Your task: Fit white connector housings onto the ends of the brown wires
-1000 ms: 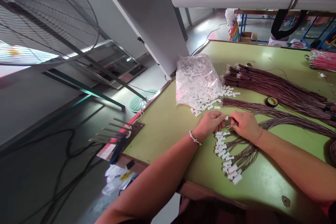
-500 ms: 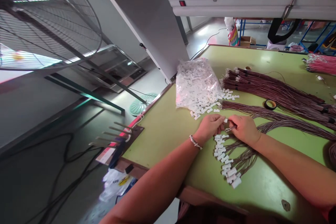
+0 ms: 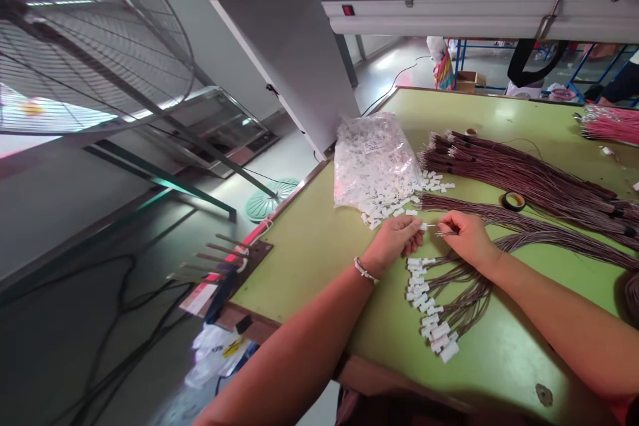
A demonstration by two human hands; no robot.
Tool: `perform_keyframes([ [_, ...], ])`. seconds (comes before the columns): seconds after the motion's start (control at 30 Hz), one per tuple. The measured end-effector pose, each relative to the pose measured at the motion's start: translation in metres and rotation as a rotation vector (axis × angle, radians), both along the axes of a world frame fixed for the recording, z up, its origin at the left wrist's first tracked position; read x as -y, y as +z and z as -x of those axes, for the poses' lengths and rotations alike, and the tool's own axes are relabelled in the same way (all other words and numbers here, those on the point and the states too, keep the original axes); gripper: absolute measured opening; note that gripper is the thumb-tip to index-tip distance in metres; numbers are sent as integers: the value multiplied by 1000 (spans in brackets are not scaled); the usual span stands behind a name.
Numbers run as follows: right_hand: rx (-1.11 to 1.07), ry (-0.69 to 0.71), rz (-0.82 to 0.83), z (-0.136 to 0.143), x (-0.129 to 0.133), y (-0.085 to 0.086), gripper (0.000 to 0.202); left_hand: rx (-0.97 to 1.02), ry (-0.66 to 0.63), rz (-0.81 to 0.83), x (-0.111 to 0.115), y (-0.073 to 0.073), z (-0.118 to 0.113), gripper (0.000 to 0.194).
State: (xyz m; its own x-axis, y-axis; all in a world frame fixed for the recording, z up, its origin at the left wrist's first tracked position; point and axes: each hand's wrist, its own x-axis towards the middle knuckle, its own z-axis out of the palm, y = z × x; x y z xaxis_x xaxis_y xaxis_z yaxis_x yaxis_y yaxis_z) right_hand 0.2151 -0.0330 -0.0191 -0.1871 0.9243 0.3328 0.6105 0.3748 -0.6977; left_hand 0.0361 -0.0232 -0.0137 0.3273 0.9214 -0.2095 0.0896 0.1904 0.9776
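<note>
Between the thumb and fingers of my left hand point(image 3: 399, 238) is a small white connector housing point(image 3: 424, 227). My right hand point(image 3: 465, 234) pinches thin brown wires point(image 3: 443, 233), whose bare tips point left toward the housing. One wire appears to reach the housing; I cannot tell whether it sits inside. Below my hands lies a fanned row of wires ending in white connectors point(image 3: 422, 294). A bundle of loose brown wires point(image 3: 492, 208) runs to the right, just beyond my right hand. Loose white housings point(image 3: 394, 208) spill from a clear plastic bag point(image 3: 377, 153) past my left hand.
Thick brown wire bundles point(image 3: 529, 170) lie at the back right, with a black tape roll point(image 3: 513, 200) beside them. Pink wires point(image 3: 612, 123) rest at the far right. A pronged metal fixture point(image 3: 224, 259) is on the table's left edge. A caged fan point(image 3: 100, 46) stands at left.
My hands have drawn slightly apart, widening the gap between housing and right fingers. A wire now shows across that gap. The connectors on the table stay where they were.
</note>
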Motion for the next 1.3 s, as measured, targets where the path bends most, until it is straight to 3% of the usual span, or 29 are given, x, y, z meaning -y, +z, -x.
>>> perform_keyframes([
  [0.27,332,42,-285,-1,9,9,10,-42,-36,-53,2,4,-1,40],
  [0.57,448,98,-439,-1,11,9,13,-34,-61,8,2,8,1,45],
  [0.7,417,75,-429,-2,10,9,13,-46,-76,-12,2,8,0,50],
  [1.13,351,108,-354,0,11,7,10,-58,23,-48,6,8,-2,40],
  [1.3,145,132,-65,1,8,7,6,-132,-6,-111,6,2,-5,34],
])
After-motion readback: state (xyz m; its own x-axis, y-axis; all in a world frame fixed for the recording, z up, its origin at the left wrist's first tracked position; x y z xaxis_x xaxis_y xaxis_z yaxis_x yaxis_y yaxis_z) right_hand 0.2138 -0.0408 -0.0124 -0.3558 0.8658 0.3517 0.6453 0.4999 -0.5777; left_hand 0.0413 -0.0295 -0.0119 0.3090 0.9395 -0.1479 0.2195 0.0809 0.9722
